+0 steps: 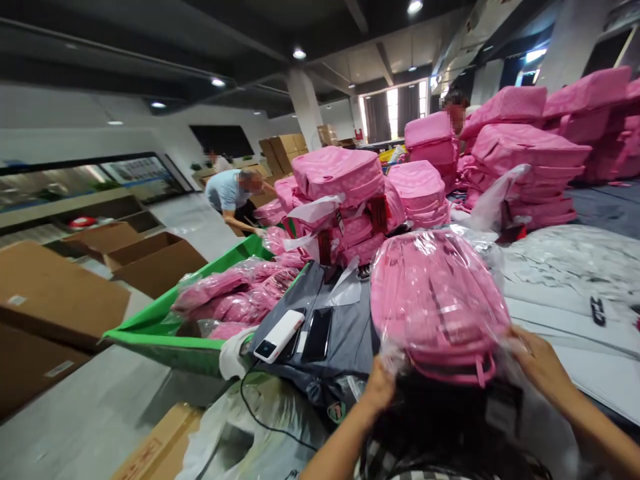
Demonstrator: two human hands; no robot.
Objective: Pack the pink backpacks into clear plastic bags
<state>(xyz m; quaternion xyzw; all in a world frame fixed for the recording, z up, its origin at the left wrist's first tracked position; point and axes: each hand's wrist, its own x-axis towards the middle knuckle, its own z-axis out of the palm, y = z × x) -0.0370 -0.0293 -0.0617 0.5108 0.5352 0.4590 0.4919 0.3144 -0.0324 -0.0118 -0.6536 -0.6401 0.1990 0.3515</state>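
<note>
In front of me, a pink backpack [435, 293] lies inside a clear plastic bag [447, 243] at the near edge of the table. My left hand [383, 383] is closed on the bag at the backpack's near left corner. At the right corner, my right hand [533, 353] grips the bag's plastic, its fingers partly hidden by the film. A dark tag or label [503, 407] hangs below the backpack near my right hand.
Stacked pink backpacks [340, 173] stand behind. Left are a green-edged bin [155, 340] of bagged backpacks, a white power bank [280, 337] and a phone [317, 333]. White plastic bags [560, 320] lie right. Cardboard boxes [45, 293] and a bending person [227, 193] are further left.
</note>
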